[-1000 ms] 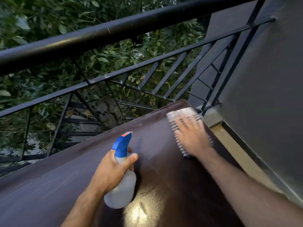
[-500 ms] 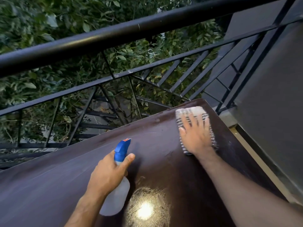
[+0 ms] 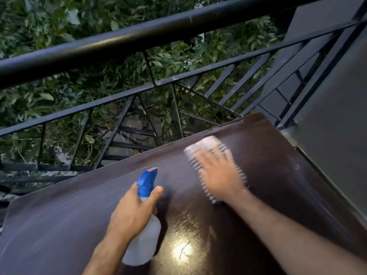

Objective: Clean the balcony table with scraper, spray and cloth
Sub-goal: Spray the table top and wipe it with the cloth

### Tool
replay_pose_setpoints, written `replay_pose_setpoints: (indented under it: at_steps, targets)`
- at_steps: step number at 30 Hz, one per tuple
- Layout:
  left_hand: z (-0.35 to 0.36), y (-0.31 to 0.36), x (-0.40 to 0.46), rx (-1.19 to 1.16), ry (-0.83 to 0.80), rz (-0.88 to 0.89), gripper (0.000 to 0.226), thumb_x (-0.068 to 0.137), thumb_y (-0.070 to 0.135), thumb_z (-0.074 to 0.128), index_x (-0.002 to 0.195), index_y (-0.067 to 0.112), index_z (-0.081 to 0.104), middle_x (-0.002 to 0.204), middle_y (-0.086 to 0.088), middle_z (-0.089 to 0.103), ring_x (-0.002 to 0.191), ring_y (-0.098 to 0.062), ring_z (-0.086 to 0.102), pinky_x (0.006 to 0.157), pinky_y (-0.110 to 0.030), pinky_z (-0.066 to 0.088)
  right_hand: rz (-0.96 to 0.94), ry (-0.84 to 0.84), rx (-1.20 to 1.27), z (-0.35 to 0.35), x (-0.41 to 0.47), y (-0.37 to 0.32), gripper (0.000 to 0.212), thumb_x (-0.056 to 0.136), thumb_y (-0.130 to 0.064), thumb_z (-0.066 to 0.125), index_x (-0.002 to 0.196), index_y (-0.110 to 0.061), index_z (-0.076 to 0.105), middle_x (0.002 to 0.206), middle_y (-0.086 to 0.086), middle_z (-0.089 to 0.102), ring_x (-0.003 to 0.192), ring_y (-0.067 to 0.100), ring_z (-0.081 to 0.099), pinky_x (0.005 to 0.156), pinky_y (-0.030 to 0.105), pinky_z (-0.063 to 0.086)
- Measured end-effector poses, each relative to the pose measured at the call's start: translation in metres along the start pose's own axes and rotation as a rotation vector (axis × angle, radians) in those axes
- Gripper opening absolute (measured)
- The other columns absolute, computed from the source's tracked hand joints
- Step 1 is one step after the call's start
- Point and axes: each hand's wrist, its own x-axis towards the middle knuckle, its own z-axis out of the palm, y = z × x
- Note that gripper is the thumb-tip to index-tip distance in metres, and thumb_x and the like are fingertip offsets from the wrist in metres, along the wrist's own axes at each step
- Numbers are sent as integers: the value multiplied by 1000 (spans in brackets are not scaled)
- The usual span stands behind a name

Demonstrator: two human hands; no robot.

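Striped cloth [image 3: 208, 150] lies flat on the dark brown worktop [image 3: 278, 175], toward the far right corner, w/ my right hand [image 3: 220, 175] pressed on top of it, fingers [image 3: 204, 158] straight & spread; hand + cloth are motion-blurred. Spray bottle [image 3: 146, 221], blue trigger head & pale translucent body, sits nearer the middle of the worktop, closer to the near edge; my left hand [image 3: 131, 213] grips its neck, fingers wrapped round, thumb across the front below the nozzle, which points to the far edge. Can't tell if the bottle base touches the surface. Bright light glare on the worktop just right of the bottle. Beyond the far edge: black metal railing [image 3: 139, 36], green foliage [image 3: 59, 86] behind it. Grey wall [image 3: 337, 135] past the right edge.
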Motion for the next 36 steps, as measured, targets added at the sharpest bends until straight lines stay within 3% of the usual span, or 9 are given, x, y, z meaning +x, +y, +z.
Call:
replay_pose_setpoints:
  at_steps: [3,6,10,18,21,25,29,31,36]
  targets:
    - [-24,-30,-9,50,-9,-65,62,72,83,38,76,25,58,61,12,71,61,-7,67,71,-38,53,339,-22,-26,-4,13,49,64,96,-45,21,156,-24,27,162,4,30,146,36,30,117,59,23]
    - [-40,-50,-15,90,-12,-107,58,81,78,44,75,22,58,61,14,71,60,-6,66,71,-36,53,402,-51,-31,-1,16,54,66,95,-46,22,159,-26,17,164,3,24,149,35,24,118,59,19]
    - [-47,-60,-23,46,63,-143,42,87,69,51,79,28,56,62,16,72,66,-7,67,70,-34,49,441,-22,-33,-4,13,17,69,91,-45,26,156,-22,28,161,6,33,144,40,30,114,64,21]
    - [-50,-65,-24,-16,101,-145,41,85,70,50,83,30,57,62,12,72,71,-11,69,73,-36,52,-185,-1,95,14,-7,-178,66,92,-44,40,154,-25,32,164,-1,24,151,33,18,119,62,13]
    - [-55,-74,-18,-92,114,-166,45,85,69,52,80,25,60,63,6,73,70,-15,70,75,-39,54,-270,-18,127,19,-16,-215,64,91,-44,46,152,-27,34,164,-2,24,152,32,17,120,61,11]
    - [-71,-93,-22,-124,98,-219,45,93,59,52,81,17,63,61,5,74,66,-13,70,75,-39,54,-142,44,30,12,6,-183,60,95,-39,39,153,-25,34,163,0,28,147,32,28,116,61,14]
    - [-96,-126,-36,-75,121,-283,43,92,59,52,80,18,61,59,9,72,66,-12,68,69,-34,49,375,118,-22,8,37,-113,64,92,-43,32,151,-18,40,157,8,39,143,41,31,117,62,5]
    - [-105,-139,-41,-35,100,-297,45,93,60,50,77,19,61,58,14,71,65,-11,66,67,-34,47,380,88,-55,7,46,-98,66,90,-45,36,148,-16,44,152,13,45,142,45,30,120,57,-1]
    - [-111,-157,-52,-51,107,-285,38,91,62,52,78,26,59,60,19,70,68,-8,66,70,-33,48,211,110,-30,10,49,-82,58,93,-40,36,134,-6,61,131,20,62,119,42,52,114,47,30]
